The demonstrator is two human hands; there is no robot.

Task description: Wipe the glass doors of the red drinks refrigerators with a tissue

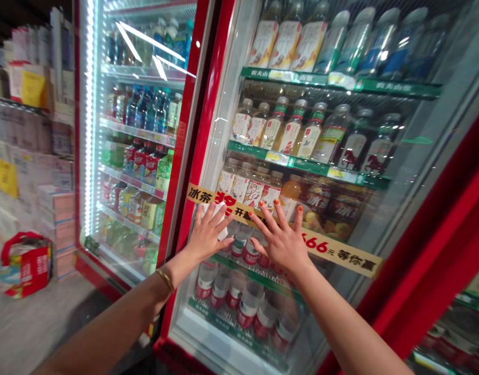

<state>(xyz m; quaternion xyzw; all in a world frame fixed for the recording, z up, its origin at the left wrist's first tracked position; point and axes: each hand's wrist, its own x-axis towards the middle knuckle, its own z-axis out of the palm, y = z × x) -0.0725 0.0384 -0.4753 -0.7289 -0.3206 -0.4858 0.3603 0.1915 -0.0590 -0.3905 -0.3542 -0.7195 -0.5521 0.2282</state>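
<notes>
My left hand lies with fingers spread against the glass door of a red-framed drinks cooler. Beneath its fingers is a small white piece, cloth or paper, partly hidden by the hand. My right hand, fingers apart and nails orange, rests flat against the same door with nothing in it. Both hands overlap a tan strip with red and black lettering that slants across the glass. Behind the pane, bottled drinks stand on shelves with green edges.
To the left is a second lit cooler full of bottles. Farther left, stacked boxes and shelved goods line the aisle. A red bag sits on the grey floor. Another red frame rises at the right.
</notes>
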